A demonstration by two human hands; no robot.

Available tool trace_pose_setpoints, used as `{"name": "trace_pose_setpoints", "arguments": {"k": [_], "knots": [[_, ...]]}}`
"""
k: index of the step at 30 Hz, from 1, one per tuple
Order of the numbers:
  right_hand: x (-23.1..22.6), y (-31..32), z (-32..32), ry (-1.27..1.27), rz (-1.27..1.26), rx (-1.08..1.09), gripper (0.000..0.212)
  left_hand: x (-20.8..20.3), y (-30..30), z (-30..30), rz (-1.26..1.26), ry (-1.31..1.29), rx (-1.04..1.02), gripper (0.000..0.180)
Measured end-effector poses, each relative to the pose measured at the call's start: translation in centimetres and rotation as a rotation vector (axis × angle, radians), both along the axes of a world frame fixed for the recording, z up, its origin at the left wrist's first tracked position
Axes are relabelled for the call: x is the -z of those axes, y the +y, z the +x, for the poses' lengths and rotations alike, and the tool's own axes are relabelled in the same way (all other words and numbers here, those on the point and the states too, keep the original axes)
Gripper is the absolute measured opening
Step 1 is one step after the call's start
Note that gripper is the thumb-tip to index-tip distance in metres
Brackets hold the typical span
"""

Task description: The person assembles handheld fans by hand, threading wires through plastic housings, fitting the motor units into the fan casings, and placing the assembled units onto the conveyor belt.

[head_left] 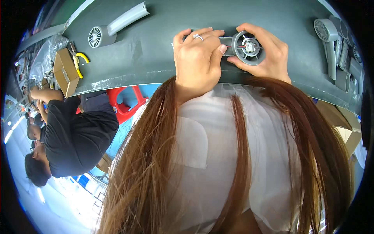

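Between my hands is a grey handheld fan housing point(248, 48), its round open end facing up. Spokes, a small motor hub and a thin red wire show inside the ring. My right hand point(272, 52) curves around the ring, with thumb and fingers on its rim. Closed over the handle part to the left is my left hand point(198, 56), a ring on one finger; it hides most of that handle. Farther left on the green bench lies another grey piece, a fan head point(100, 37) with a long curved handle shell point(128, 18).
Several grey fan bodies point(331, 39) are heaped at the bench's right end. At the left stand a cardboard box point(66, 72), yellow-handled pliers point(80, 62) and a clear plastic bag point(50, 58). A person in black point(78, 132) sits to the left, near a red stool point(126, 103).
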State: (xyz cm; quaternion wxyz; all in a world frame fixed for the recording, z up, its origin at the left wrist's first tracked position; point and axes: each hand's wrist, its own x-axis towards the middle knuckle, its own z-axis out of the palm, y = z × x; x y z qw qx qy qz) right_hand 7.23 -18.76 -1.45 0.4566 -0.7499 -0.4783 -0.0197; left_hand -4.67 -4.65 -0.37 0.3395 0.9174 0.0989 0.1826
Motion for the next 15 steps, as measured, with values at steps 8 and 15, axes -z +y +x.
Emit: {"name": "trace_pose_setpoints", "arguments": {"k": [8, 15], "knots": [[-0.4, -0.1, -0.3, 0.030, -0.094, 0.008, 0.054, 0.3, 0.2, 0.1, -0.023, -0.033, 0.005, 0.006], [-0.4, 0.3, -0.1, 0.015, -0.086, -0.026, 0.053, 0.6, 0.6, -0.1, -0.012, -0.036, 0.000, 0.006]]}}
